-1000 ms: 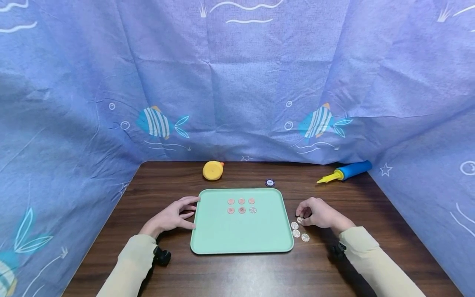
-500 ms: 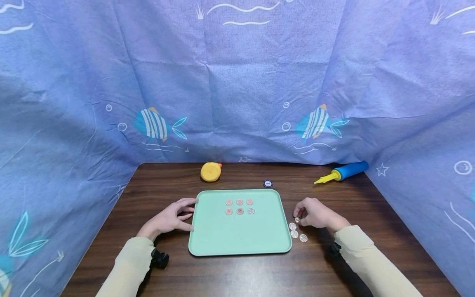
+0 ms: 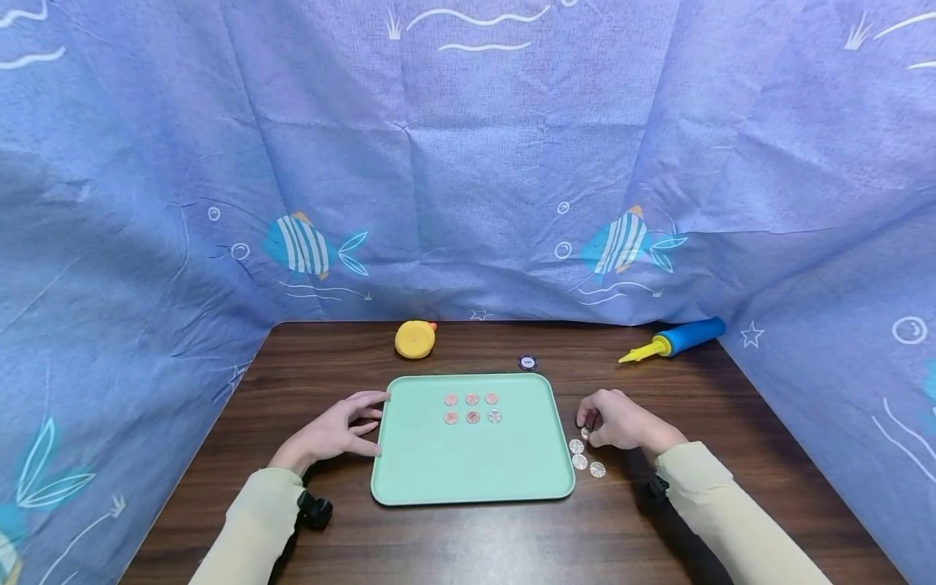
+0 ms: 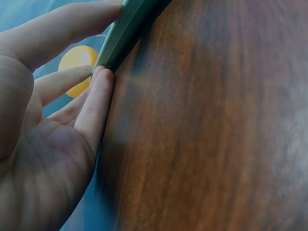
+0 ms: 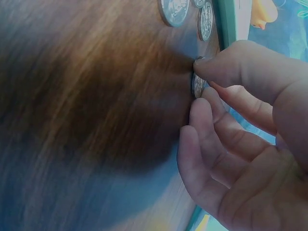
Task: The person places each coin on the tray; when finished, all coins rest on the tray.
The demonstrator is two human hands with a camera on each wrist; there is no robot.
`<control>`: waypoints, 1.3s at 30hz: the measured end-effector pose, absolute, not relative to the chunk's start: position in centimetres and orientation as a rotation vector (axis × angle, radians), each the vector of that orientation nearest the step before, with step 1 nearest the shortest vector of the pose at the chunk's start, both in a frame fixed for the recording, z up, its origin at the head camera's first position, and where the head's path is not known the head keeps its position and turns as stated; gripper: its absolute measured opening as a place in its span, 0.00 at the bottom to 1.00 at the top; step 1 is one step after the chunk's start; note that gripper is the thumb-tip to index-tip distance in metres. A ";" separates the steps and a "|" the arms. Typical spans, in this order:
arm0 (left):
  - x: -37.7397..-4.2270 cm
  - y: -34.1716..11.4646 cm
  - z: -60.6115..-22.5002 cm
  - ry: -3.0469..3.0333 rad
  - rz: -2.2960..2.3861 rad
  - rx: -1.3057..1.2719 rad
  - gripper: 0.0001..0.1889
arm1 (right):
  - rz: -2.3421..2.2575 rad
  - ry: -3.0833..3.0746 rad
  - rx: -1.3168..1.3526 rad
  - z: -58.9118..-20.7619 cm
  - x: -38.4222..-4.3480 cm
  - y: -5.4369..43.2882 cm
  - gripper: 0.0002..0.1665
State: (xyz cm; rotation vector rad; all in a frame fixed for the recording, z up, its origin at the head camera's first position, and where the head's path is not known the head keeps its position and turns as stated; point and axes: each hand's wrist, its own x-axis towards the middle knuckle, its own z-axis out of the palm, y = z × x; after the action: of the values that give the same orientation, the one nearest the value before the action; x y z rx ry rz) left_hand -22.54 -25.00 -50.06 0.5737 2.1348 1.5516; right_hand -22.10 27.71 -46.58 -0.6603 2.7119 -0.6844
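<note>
A pale green tray [image 3: 475, 467] lies on the wooden table. My left hand [image 3: 338, 426] rests at its left edge, fingers spread and loosely bent; the left wrist view shows fingertips [image 4: 102, 79] right at the tray's side. Two rows of coins lie on the tray: copper coins [image 3: 451, 400] and one silver coin [image 3: 495, 416] at the right end of the nearer row. Right of the tray, my right hand [image 3: 620, 419] pinches a silver coin [image 5: 198, 84] between thumb and fingers, close over the table. Other silver coins [image 3: 579, 461] lie flat between that hand and the tray.
A yellow rubber duck [image 3: 415, 339] lies behind the tray, and a dark blue poker chip [image 3: 528, 362] is near its back edge. A blue and yellow hand pump [image 3: 680, 338] lies at the back right. Fish-patterned blue cloth [image 3: 468, 162] encloses the table's back and sides.
The head view has shifted slightly, moving the scene a little left and down. Less of the coin at my right fingertips shows now. My left hand stays at the tray's edge.
</note>
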 end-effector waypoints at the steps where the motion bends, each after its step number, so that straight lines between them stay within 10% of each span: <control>1: -22.6 -24.9 -50.0 2.134 1.551 0.575 0.49 | -0.685 2.713 -0.657 -46.5 -22.1 27.8 0.15; 39: -22.0 -25.0 -50.0 2.135 1.545 0.581 0.48 | -0.716 2.731 -0.831 -46.3 -21.8 28.3 0.14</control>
State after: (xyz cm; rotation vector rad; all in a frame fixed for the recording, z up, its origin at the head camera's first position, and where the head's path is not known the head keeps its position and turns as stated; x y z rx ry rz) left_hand -22.02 -25.02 -49.96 0.5809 2.1351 1.5450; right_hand -21.77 28.26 -46.26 -0.8312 2.7313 -0.7158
